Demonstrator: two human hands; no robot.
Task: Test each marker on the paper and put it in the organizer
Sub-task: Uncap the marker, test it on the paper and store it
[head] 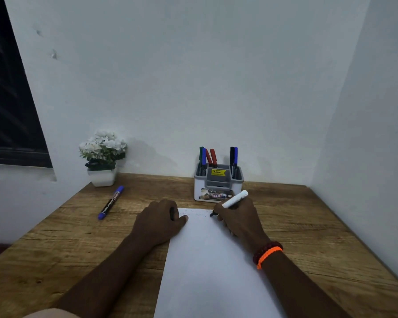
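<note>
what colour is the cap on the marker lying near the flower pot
Blue, seen in the head view: marker.

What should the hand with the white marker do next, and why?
Probably finish the scribble, then put the cap back on. The right hand grips the white marker with its tip on the paper by faint test marks. The left hand seems to hold a dark cap. After that it can join the others in the organizer.
</note>
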